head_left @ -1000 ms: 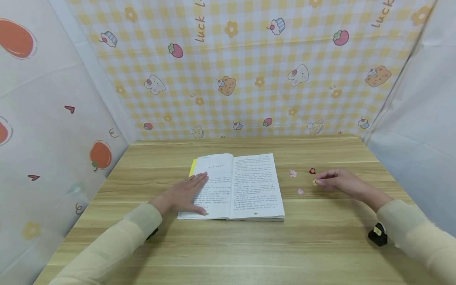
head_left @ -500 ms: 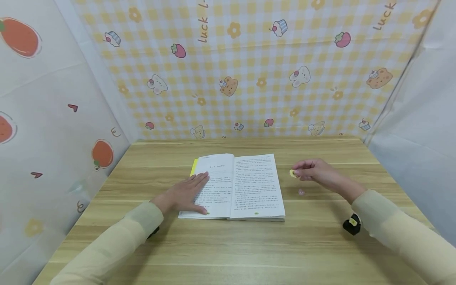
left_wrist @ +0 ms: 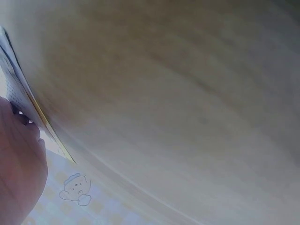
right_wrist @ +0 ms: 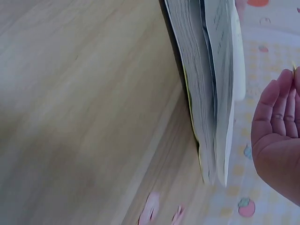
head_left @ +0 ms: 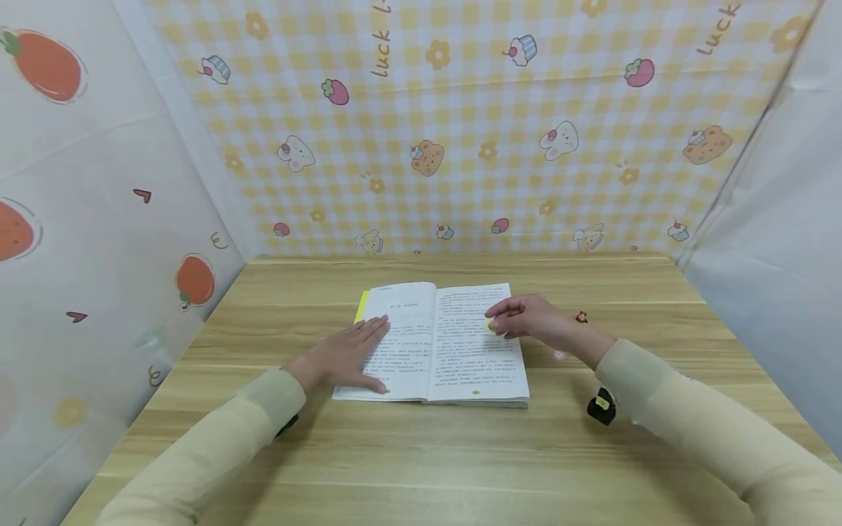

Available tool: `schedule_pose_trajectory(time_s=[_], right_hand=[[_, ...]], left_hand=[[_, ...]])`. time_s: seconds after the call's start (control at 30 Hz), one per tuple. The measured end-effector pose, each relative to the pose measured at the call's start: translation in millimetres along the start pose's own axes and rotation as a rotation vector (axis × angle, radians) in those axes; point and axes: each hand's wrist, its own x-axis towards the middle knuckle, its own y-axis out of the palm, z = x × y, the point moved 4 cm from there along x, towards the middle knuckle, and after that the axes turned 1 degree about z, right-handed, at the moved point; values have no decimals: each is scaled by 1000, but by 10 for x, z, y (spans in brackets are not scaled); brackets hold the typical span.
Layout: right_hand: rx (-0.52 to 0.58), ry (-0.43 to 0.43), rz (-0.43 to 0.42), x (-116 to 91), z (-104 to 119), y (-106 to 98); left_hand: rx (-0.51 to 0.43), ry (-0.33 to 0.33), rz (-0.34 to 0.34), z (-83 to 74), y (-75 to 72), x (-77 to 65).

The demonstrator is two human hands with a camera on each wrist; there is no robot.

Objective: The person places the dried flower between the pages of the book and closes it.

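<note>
An open book (head_left: 473, 376) with printed pages lies on the wooden table. My left hand (head_left: 345, 356) rests on its left page, fingers straight and thumb spread; part of that hand (left_wrist: 21, 164) shows in the left wrist view. Over the right page, my right hand (head_left: 536, 321) pinches a small yellow flower (head_left: 490, 326) between thumb and fingertips. In the right wrist view, that hand (right_wrist: 276, 136) is beside the thick page block (right_wrist: 201, 89), and only a sliver of the yellow flower (right_wrist: 294, 67) shows at the fingertips.
Right of the book lie a dark red flower (head_left: 582, 317) and a pale pink flower (head_left: 558, 355), partly under my right forearm. Two pink flowers (right_wrist: 149, 208) show low in the right wrist view. A black wrist device (head_left: 601, 406) hangs under the right sleeve. A checkered cloth (head_left: 460, 183) backs the table.
My right hand has lifted the yellow flower from the table at the right and carried it left over the right page. My left hand has stayed on the left page.
</note>
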Motion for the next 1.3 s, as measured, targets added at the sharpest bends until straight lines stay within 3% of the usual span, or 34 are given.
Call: schedule_pose_trajectory(time_s=[0.3, 0.57, 0.93, 1.3], right_hand=[[-78, 11, 69, 201, 24, 354], [-152, 29, 64, 327, -10, 563], [-145, 41, 83, 423, -43, 724], [-302, -7, 63, 462, -13, 788]], left_hand=[[-2, -10, 14, 14, 21, 7], [1, -10, 16, 25, 40, 18], [-5, -5, 8, 24, 43, 16], [3, 0, 8, 22, 34, 20]])
